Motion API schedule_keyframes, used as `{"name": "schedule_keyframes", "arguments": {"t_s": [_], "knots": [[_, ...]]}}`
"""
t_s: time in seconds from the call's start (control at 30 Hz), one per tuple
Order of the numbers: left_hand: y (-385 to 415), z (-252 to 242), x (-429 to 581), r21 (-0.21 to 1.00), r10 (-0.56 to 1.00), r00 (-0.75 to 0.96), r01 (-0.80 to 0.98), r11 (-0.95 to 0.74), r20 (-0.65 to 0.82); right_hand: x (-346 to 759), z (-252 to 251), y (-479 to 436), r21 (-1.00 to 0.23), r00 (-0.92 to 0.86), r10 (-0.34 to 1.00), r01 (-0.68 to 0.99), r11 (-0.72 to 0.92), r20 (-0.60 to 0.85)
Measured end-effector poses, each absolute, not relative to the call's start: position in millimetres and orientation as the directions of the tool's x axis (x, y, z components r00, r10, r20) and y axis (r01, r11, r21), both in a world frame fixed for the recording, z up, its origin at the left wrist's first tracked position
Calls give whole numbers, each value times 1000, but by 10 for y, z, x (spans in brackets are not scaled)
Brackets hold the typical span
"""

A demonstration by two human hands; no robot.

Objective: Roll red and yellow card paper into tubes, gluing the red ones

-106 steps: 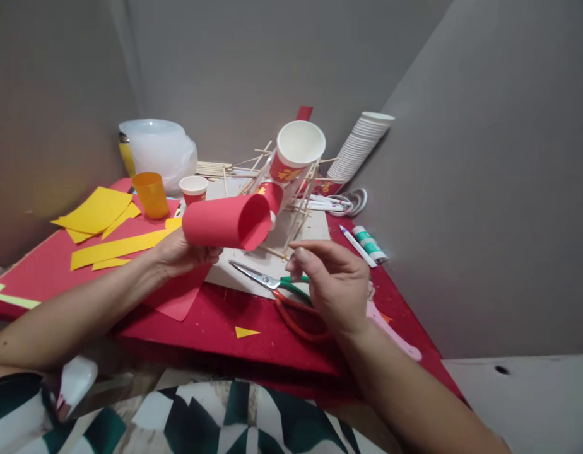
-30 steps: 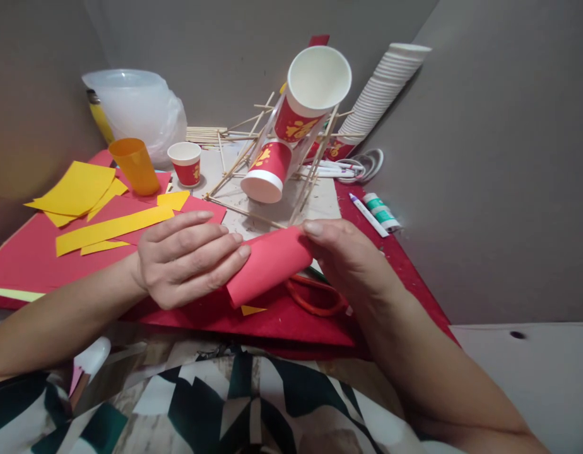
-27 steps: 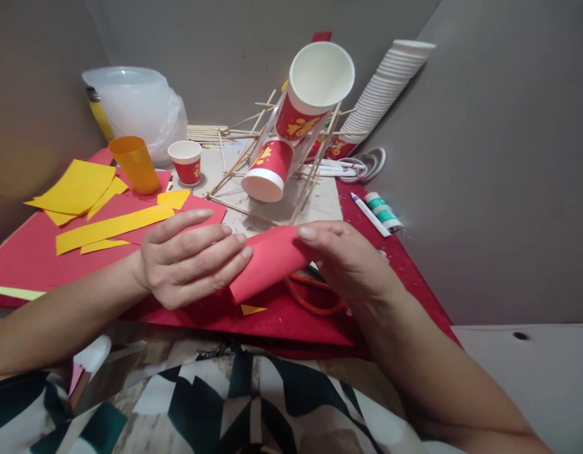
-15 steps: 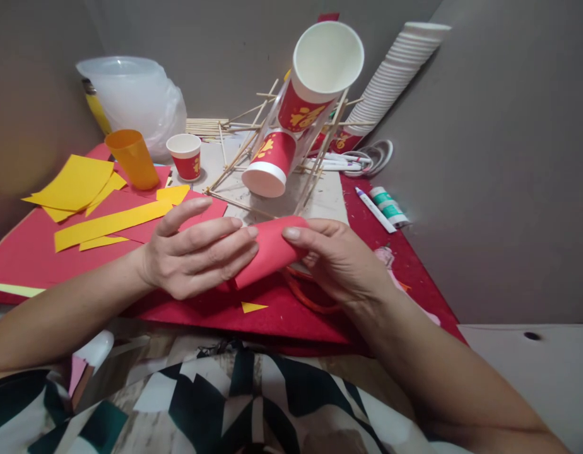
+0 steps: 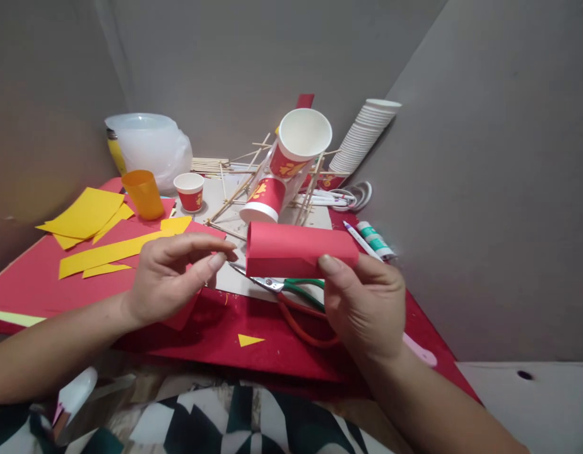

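My right hand [image 5: 367,302] pinches the right end of a red paper tube [image 5: 298,249], its thumb pressed on the paper's overlapping edge. The tube lies sideways in the air, its round left end showing. To the left of that end, apart from it, is my left hand [image 5: 178,271], thumb and fingers apart with nothing between them. Below and behind the tube a pair of scissors [image 5: 272,285] with green and red handles rests on the table. A stick frame [image 5: 235,198] holding two red-and-white paper cups [image 5: 291,161] end to end stands behind the tube.
Yellow paper sheets [image 5: 86,214] and strips lie on red paper [image 5: 24,277] at the left. An orange cup [image 5: 144,195] and a small paper cup [image 5: 190,192] stand behind them. A tall stack of cups [image 5: 365,135] leans at the right; a marker [image 5: 362,241] and green-banded roll [image 5: 375,239] lie nearer.
My left hand has come off the red paper and moved left. My right hand has turned the rolled paper level, its open end now showing. The view has tilted up.
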State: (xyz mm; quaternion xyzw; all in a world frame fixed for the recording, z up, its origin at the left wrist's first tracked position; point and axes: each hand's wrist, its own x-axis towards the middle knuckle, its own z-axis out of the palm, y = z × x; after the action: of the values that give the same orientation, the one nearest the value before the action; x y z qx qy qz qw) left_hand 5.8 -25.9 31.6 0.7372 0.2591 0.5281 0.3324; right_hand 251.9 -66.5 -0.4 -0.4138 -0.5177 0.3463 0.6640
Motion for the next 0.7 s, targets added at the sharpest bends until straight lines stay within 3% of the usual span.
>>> {"name": "schedule_keyframes", "arguments": {"t_s": [0.13, 0.27, 0.47, 0.7], "knots": [[-277, 338, 112, 966, 832, 495, -60, -252, 248, 2487, -31, -642, -899, 204, 887, -57, 434, 414], [-253, 287, 153, 996, 830, 558, -79, 37, 14, 2444, -46, -610, -904, 190, 896, -75, 421, 402], [-228, 283, 172, 986, 817, 573, -85, 143, -68, 2381, -4, -602, -912, 152, 910, -87, 401, 386], [-204, 262, 145, 989, 826, 560, -71, 127, -66, 2355, 55, -620, -918, 104, 922, -106, 383, 373]]}}
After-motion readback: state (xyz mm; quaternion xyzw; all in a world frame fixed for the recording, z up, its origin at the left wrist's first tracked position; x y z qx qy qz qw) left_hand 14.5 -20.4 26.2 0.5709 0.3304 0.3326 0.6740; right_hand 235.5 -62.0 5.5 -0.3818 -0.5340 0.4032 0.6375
